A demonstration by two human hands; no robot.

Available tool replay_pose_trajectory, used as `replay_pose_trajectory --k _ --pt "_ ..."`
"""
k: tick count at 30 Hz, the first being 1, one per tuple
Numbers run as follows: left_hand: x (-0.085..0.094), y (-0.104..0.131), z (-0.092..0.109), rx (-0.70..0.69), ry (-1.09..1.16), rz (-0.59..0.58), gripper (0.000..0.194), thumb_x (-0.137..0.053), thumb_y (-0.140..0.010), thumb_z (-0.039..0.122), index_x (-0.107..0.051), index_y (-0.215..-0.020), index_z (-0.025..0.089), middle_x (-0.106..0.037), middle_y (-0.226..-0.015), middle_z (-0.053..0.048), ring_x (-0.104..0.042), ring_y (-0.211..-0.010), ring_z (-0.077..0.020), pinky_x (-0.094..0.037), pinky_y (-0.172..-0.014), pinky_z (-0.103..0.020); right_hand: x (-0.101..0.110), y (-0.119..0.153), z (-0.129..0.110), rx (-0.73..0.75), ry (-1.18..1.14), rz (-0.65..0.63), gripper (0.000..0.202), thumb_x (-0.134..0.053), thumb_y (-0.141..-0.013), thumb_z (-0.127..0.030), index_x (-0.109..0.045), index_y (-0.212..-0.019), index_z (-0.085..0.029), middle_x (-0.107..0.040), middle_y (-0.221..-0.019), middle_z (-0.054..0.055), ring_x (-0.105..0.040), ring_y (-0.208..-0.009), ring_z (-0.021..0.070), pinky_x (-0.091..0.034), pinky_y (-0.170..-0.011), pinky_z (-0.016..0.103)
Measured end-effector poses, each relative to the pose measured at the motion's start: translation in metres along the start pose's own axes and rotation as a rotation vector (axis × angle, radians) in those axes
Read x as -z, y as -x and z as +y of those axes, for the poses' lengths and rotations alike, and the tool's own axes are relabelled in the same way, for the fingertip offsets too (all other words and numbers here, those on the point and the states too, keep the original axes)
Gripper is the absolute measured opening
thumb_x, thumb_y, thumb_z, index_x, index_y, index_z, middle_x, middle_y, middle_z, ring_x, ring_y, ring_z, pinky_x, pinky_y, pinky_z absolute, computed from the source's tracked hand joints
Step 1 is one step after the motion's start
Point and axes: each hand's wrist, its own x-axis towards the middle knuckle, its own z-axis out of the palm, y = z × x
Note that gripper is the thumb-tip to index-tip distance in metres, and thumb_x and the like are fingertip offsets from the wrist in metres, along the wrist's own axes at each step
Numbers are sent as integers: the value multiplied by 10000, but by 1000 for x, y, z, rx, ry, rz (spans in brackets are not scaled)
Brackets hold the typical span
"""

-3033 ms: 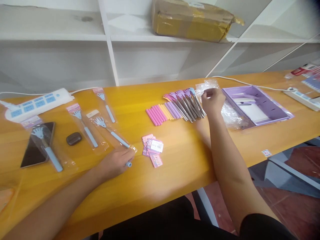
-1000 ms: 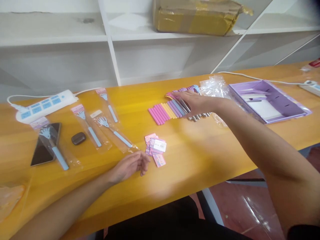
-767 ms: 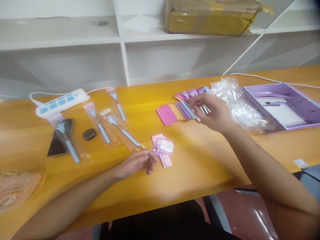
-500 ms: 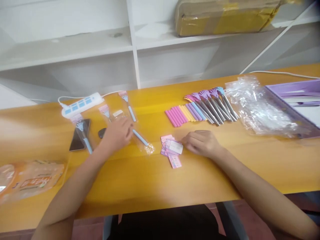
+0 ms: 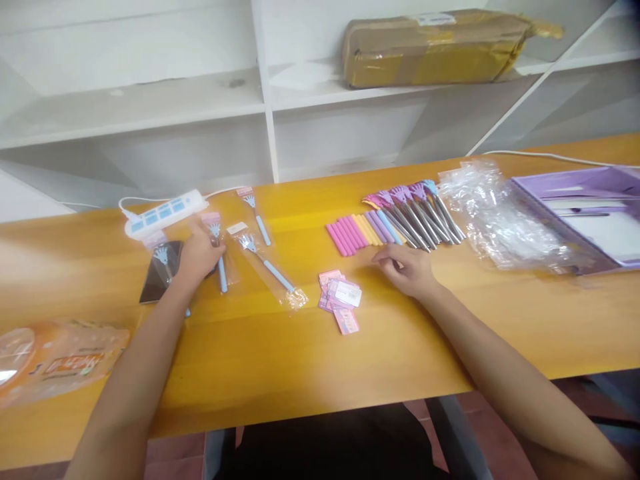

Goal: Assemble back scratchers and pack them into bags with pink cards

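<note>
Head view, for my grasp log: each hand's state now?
Left hand: at a light-blue back scratcher in clear plastic; grip cannot be told.
Right hand: loosely curled beside slim multicoloured tubes; nothing visibly held.

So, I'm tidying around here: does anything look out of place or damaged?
The cards lie in a skewed, overlapping heap, while the coloured tubes sit in a neat row. The taped box on the shelf looks scruffy, with loose tape or wrapping jutting from its right end.

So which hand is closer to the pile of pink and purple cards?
Right. The right hand is close by, beyond and to the right of the card pile. The left hand is farther away, off to its left, beside a bagged blue back scratcher.
</note>
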Motion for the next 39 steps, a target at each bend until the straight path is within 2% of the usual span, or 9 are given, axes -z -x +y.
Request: replay_pose_trajectory --k 6,8,11,14,17,20,26,33,39 --pt "30 16 41 -48 595 122 622 -531 -976 201 -352 -1570 172 -694 -905 -23 -675 -598 -169 -526 -601 -308 2 -4 -20 -69 -11 151 202 -517 -922 -189 -684 -825 -248 -729 -718 17 -677 -601 182 -565 -627 329" --pt "41 42 64 -93 805 -35 449 -495 -1000 205 -481 -1449 212 -640 -762 31 -624 -504 -138 -435 -482 -244 2 -7 -44 -77 -28 178 190 -514 -951 -187 -678 -880 -250 -705 -709 11 -668 -605 180 -554 -619 327" --pt "36 98 97 -142 982 -489 318 -488 -1081 400 -549 -1350 241 -606 -605 59 -551 -382 -131 -353 -392 -217 -8 -12 -88 -84 -205 56 196 -555 -1012 -233 -650 -1183 -249 -705 -823 14 -665 -651 169 -556 -614 312" --pt "6 150 119 -99 968 -814 407 -550 -1063 611 -571 -1243 247 -617 -528 52 -535 -353 -128 -358 -384 -203 -27 -13 -120 -149 -491 -120 594 -660 -1024 -378 -412 -1548 -244 -697 -986 32 -641 -641 148 -549 -559 294" --pt "-28 175 126 26 1067 -1022 495 -544 -1016 731 -535 -1111 245 -645 -539 35 -568 -353 -152 -405 -371 -212 -42 -6 -129 -287 -709 -255 742 -657 -1041 -484 -270 -1638 -274 -687 -1025 33 -562 -518 115 -483 -439 282" --pt "-45 175 123 96 1247 -1022 576 -593 -961 787 -557 -1128 237 -570 -557 84 -543 -342 -133 -387 -338 -198 -46 0 -123 -321 -764 -265 527 -605 -1076 -468 -411 -1529 -284 -687 -1036 32 -611 -591 139 -541 -515 304" --pt "-48 161 110 37 1288 -1189 593 -758 -932 643 -591 -1283 195 -607 -519 62 -419 -302 -92 -327 -302 -159 -45 -10 -103 -18 -595 -114 200 -596 -1068 -289 -647 -1251 -225 -611 -1154 86 -641 -1062 222 -560 -948 404" --pt "-54 157 106 51 1229 -1164 821 -790 -958 482 -428 -1615 149 -635 -575 59 -540 -375 -110 -401 -336 -158 -41 -10 -93 -55 -660 -182 375 -415 -1153 -485 -666 -1286 -240 -603 -1184 109 -622 -1085 235 -555 -958 423" --pt "-56 158 104 -5 1184 -1100 817 -748 -1001 462 -386 -1669 160 -642 -539 59 -527 -365 -100 -426 -370 -155 -46 -7 -95 -98 -510 -155 328 -696 -1034 -410 -589 -1300 -251 -615 -1226 102 -655 -1010 206 -613 -798 346"
